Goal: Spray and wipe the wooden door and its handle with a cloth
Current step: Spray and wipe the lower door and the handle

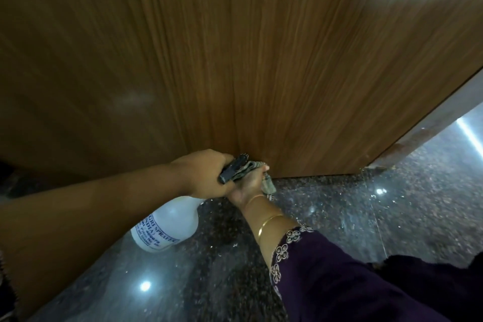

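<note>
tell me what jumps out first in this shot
The wooden door fills the upper frame. At its bottom edge the left hand grips a white spray bottle by its black trigger head, beside the right hand holding a greyish cloth. A glossy speckled floor lies below.

The left hand is gripping the black trigger head of a white bottle, whose body is hanging down to the left over the floor. The right hand is clutching a greyish cloth at the bottom edge of the door — both hands are touching. Gold bangles are circling the right wrist, above a purple embroidered sleeve — lights are glinting off the dark speckled floor.
</note>
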A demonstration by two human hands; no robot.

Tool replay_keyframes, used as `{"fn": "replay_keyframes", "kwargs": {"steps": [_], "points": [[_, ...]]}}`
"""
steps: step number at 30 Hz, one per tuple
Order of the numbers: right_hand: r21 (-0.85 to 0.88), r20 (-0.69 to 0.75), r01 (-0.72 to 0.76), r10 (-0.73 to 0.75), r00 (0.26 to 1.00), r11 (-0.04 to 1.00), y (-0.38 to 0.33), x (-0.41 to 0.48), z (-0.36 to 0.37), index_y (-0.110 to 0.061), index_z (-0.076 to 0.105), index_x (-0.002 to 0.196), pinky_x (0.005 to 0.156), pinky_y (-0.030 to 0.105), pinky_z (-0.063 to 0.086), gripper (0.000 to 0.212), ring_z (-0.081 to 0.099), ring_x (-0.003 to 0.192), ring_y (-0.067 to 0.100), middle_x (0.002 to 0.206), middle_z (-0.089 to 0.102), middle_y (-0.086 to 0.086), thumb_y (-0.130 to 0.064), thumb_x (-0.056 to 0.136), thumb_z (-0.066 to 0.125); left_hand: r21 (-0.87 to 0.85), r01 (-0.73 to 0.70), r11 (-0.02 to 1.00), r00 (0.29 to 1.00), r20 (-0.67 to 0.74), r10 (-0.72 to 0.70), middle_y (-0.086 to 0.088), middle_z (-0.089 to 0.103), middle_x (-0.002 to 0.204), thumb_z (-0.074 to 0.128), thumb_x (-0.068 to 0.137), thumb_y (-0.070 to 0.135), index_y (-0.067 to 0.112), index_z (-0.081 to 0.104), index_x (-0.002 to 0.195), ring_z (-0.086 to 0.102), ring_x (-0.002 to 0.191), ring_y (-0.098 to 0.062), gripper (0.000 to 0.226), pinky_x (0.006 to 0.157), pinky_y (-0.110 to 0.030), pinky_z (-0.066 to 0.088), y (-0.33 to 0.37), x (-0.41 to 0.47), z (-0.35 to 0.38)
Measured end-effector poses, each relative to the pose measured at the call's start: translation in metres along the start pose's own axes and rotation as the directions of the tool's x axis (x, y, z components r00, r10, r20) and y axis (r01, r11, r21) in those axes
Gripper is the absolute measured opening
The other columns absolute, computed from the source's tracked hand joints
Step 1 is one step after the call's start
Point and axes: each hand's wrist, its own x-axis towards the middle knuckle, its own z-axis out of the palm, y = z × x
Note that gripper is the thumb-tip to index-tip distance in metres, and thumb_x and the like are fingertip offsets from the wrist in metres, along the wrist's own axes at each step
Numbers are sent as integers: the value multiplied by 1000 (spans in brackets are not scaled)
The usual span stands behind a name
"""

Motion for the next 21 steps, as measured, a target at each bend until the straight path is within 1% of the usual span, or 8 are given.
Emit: {"fn": "replay_keyframes", "kwargs": {"steps": [2,5,8,11,13,15,18,21], "points": [[-75,55,-61,66,996,995,20,-6,7,-3,56,115,95,41,44,80,55,105,31,108,65,21,-72,91,24,-2,17,1000,1000,-7,-17,7,56,71,62,85,28,28,48,79,54,64,-11,15,59,-28,39,-4,-11,-2],[-193,90,-128,147,985,973,53,-11,15,-8,52,82,66,36,41,52,54,74,23,59,64,12,-50,102,28,1,35,999,999,-17,-35,3,58,72,64,86,24,24,50,82,57,67,-15,14,62,-31,45,-12,-26,-5],[-304,120,-71,112,986,950,69,-17,25,-14,51,89,77,41,44,50,52,75,20,79,55,10,-53,101,22,-4,53,999,998,-43,-53,2,58,70,62,85,29,25,50,78,55,63,-13,15,58,-30,43,-19,-41,-7],[-272,197,-78,135,971,959,65,-14,20,-8,56,109,88,46,44,77,56,96,31,111,59,19,-74,89,21,-46,75,996,994,-75,-79,2,60,69,58,78,38,28,50,75,58,62,-11,13,58,-29,43,-23,-57,-10],[-309,246,-109,190,951,945,60,-14,7,-3,53,127,103,49,40,89,53,116,37,129,55,25,-78,82,38,-55,72,996,992,-100,-78,7,57,66,62,83,33,29,49,74,54,60,-3,17,57,-25,39,-26,-67,-14],[-443,266,-86,223,938,893,55,-16,-8,-1,57,124,99,43,45,72,59,108,33,119,63,22,-60,83,55,-73,69,995,990,-114,-77,9,54,64,64,85,27,28,49,73,50,57,0,19,57,-23,36,-29,-76,-18],[-689,232,-76,319,919,721,46,-23,-14,-3,57,122,69,33,54,44,64,83,25,95,66,14,-29,87,61,-112,88,990,982,-159,-105,8,54,63,59,74,42,20,54,76,49,56,-2,22,58,-26,38,-35,-90,-23],[-906,245,109,297,923,410,39,-28,-3,-17,57,128,87,39,53,48,63,101,28,109,68,12,-11,81,64,-119,119,986,972,-191,-140,0,60,69,54,65,54,13,57,81,54,60,-8,44,61,-30,42,-44,-103,-23]]}}
